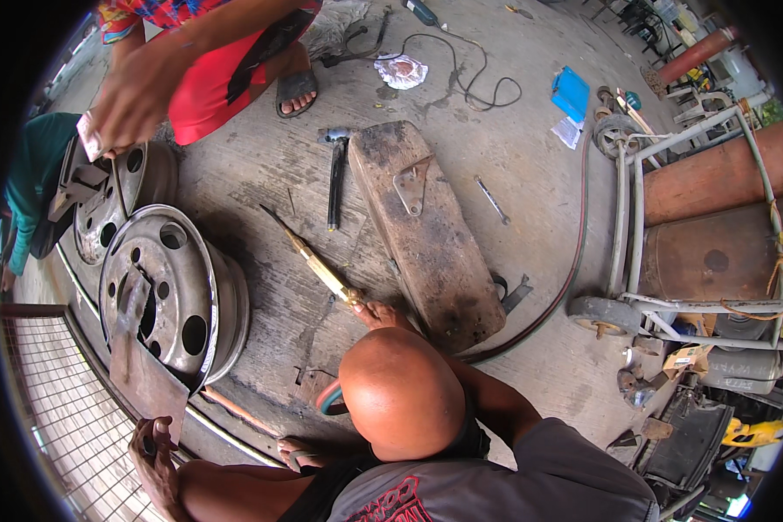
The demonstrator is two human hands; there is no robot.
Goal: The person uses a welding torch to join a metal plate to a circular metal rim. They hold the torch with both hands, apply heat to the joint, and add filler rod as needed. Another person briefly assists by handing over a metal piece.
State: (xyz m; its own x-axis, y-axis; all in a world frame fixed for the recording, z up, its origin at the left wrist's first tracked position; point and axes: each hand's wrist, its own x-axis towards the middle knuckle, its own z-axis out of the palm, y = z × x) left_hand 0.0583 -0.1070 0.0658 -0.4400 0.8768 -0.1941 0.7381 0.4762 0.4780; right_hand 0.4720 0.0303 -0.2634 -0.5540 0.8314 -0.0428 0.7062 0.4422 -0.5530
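My right hand (pixel 377 315) is closed around the valve end of a brass gas torch (pixel 324 271), its thin dark tip pointing up and left over the concrete. My knee hides part of that hand. At the lower left, the curled fingers of my left hand (pixel 153 457) meet the lower end of a flat metal plate (pixel 146 374). The plate leans against a steel wheel rim (pixel 172 291) with round holes. A hammer (pixel 336 178) lies beside a long rusty metal block (pixel 422 239), which carries a triangular bracket (pixel 413 185).
Another person's hand (pixel 139 100) grips a pale object above a second wheel rim (pixel 152 187). Red and green hoses (pixel 574 270) curve past the block. A wheeled cart (pixel 631 235) with rusty cylinders stands right. Wire mesh (pixel 70 383) borders the left; a power cord (pixel 474 91) lies ahead.
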